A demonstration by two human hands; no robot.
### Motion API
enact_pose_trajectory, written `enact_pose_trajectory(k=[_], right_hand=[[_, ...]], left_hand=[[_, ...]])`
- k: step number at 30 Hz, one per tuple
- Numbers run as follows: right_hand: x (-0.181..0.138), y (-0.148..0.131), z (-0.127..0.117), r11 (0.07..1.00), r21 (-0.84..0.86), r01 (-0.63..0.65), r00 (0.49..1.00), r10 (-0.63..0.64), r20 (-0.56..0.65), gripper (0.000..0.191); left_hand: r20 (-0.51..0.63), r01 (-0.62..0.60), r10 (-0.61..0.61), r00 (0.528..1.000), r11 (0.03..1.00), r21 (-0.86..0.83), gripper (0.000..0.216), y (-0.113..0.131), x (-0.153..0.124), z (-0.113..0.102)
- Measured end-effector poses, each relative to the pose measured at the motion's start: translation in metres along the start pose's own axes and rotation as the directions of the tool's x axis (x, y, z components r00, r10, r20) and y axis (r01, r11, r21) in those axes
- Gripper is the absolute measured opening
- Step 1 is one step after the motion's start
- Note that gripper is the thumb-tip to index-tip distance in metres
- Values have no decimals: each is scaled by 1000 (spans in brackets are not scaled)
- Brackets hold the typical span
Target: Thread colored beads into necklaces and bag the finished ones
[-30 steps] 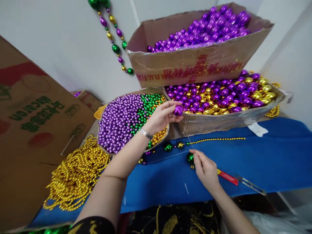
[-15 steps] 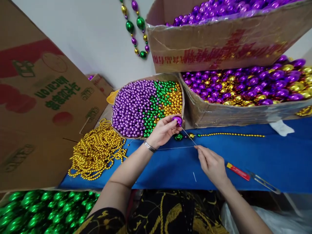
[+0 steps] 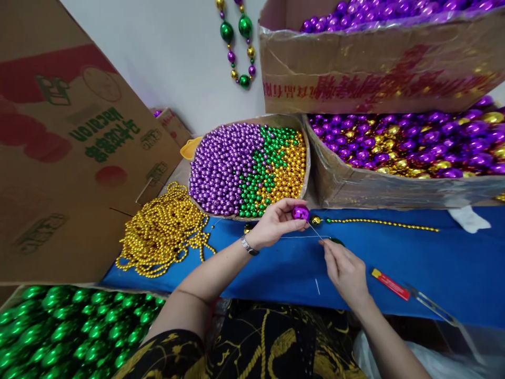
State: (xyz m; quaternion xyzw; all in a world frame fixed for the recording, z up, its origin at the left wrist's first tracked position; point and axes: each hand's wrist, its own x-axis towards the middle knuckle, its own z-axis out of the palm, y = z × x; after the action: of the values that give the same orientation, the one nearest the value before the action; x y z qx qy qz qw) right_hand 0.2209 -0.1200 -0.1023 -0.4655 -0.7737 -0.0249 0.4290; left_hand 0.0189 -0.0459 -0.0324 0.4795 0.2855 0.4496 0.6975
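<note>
Between the thumb and fingers of my left hand (image 3: 278,223) is a shiny purple bead (image 3: 301,213). A thin pale string (image 3: 314,230) runs from that bead to my right hand (image 3: 347,268), whose thumb and fingertips pinch it. Another stretch of string passes leftward behind my left hand. Just beyond the hands, a gold bead (image 3: 315,220) and a small green bead lie at the end of a gold bead strand (image 3: 379,223) on the blue tabletop (image 3: 276,273). Part of a larger green bead (image 3: 336,241) shows behind my right fingertips.
A box of small purple, green and gold beads (image 3: 224,168) stands behind my hands. Gold bead strands (image 3: 161,231) are heaped left. Cardboard boxes (image 3: 374,68) are stacked at right. A red-yellow cutter (image 3: 390,284) lies right. Green beads (image 3: 71,326) fill a box lower left.
The view has shifted, so the surroundings sit differently. My left hand with the purple bead has come closer to my right fingertips, and the string between them is shorter.
</note>
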Motion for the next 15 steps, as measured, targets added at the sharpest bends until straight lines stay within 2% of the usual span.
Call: enact_pose_trajectory(k=[3,5,7,8,9,10,11,12,14,15], right_hand=[[1,-1,2,1000,-8,16,1000,-16,21,17],[2,-1,4,999,24,24,999,-25,25,17],[2,-1,6,999,33,31,999,-32,14,18],[1,-1,6,999,16,34,999,-34,4,18],[1,0,7,999,-7,32,999,-32,-6,17],[0,1,7,999,-31,29,999,-29,-15,17],[-1,2,7,998,-52,25,999,-27,-23,15],[-1,2,7,998,-67,21,999,-23,-28,14],[-2,3,7,997,-78,17,999,-19,-31,13],[-2,3,7,997,-76,18,999,-20,-30,14]], left_hand=[[9,16,-17,1000,999,29,47,-7,-7,0],[57,20,-26,998,995,97,50,-10,-11,-2],[137,-20,-15,990,968,250,55,-6,-11,-10],[145,-73,20,989,925,372,57,-2,-8,-17],[122,-132,79,989,840,527,56,5,-4,-26],[79,-165,154,985,697,698,53,13,1,-37],[30,-147,234,972,501,853,47,21,8,-50],[-8,-74,286,958,276,958,40,29,15,-63],[-66,103,262,963,-131,986,29,43,29,-86],[-99,155,211,972,-269,951,25,48,35,-96]])
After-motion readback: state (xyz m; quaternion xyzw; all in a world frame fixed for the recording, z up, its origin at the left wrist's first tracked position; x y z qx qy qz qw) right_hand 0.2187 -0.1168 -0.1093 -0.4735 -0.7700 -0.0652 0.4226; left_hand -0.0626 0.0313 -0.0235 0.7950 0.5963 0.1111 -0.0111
